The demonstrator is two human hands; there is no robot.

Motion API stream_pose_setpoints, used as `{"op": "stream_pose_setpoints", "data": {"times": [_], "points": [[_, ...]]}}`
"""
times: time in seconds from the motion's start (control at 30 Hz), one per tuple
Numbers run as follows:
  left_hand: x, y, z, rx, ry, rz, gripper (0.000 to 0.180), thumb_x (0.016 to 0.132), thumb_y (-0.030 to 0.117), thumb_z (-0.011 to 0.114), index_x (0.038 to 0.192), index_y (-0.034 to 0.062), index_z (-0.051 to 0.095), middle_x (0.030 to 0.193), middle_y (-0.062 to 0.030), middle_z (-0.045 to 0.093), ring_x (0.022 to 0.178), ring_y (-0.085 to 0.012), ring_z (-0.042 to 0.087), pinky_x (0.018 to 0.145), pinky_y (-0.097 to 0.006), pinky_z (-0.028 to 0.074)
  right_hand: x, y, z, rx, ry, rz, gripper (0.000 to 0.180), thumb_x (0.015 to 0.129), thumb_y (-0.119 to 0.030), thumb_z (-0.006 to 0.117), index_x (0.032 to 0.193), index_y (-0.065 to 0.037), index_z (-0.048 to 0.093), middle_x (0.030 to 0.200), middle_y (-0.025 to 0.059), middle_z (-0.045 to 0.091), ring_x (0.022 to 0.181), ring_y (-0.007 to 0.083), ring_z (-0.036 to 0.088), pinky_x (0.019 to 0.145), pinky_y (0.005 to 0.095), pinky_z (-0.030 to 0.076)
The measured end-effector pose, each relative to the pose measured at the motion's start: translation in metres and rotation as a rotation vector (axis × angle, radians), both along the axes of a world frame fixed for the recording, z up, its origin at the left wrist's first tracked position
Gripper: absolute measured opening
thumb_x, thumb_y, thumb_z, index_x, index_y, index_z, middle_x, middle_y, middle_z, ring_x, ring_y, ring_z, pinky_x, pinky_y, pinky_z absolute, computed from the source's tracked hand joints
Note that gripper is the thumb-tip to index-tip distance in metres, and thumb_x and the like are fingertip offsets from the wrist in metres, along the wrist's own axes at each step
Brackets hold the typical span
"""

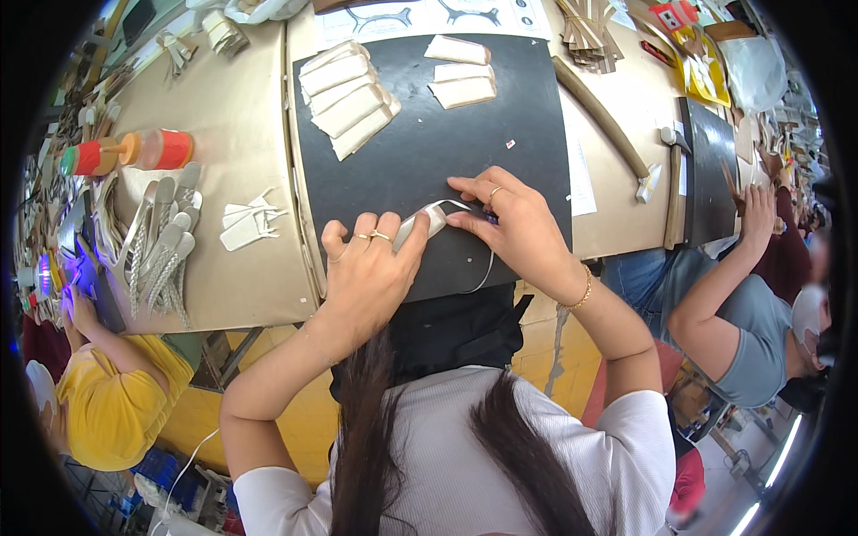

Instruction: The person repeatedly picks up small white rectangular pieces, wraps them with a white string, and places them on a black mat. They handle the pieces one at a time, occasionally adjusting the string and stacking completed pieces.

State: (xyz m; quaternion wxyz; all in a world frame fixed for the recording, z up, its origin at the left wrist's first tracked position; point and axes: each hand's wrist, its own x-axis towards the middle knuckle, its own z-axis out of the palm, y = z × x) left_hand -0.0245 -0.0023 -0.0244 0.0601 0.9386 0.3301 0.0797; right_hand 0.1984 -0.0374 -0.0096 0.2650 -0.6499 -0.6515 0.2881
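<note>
My left hand (371, 268), with rings on its fingers, presses and holds a small pale leather piece (435, 220) near the front of a black work mat (527, 116). On the piece's right side, my right hand (523, 223) pinches a narrow white strip (458, 205) that curves along its edge. A thin pale strand (487, 272) hangs down below the right fingers. Farther up the mat lie a fanned stack of cream leather pieces (362, 112) and a smaller group of similar pieces (463, 87). My fingers cover part of the held piece.
To the left are braided straps (165, 259), white tabs (250, 223) and red-labelled bottles (170, 149). A wooden stick (601, 116) and a hammer (674, 188) lie to the right. Printed sheets (429, 16) lie at the far edge. Co-workers sit on both sides.
</note>
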Motion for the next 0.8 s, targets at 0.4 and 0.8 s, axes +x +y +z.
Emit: {"op": "stream_pose_setpoints", "data": {"times": [0.4,0.8], "points": [[0.003,0.005,0.002,-0.138,-0.117,0.008,0.041,0.091,0.023,0.075,0.131,0.0173,0.069,0.09,-0.0008,0.053,0.088,-0.0202,0.054,0.086,-0.044,0.031,-0.005,-0.005,0.003,-0.124,0.025,-0.09,0.021,0.088,-0.013,0.079,0.106,-0.002,0.078,0.089,0.0124,0.07,0.075,0.0281,0.067,0.071,0.0363,0.054],[0.002,0.005,0.001,-0.103,-0.116,-0.031,0.042,0.092,0.023,0.074,0.133,0.0137,0.067,0.09,-0.0016,0.055,0.088,-0.0206,0.055,0.086,-0.044,0.032,-0.015,-0.024,0.003,-0.005,-0.079,-0.022,0.027,0.082,0.003,0.075,0.108,-0.003,0.075,0.087,0.0112,0.06,0.075,0.0312,0.066,0.068,0.0388,0.054]]}}
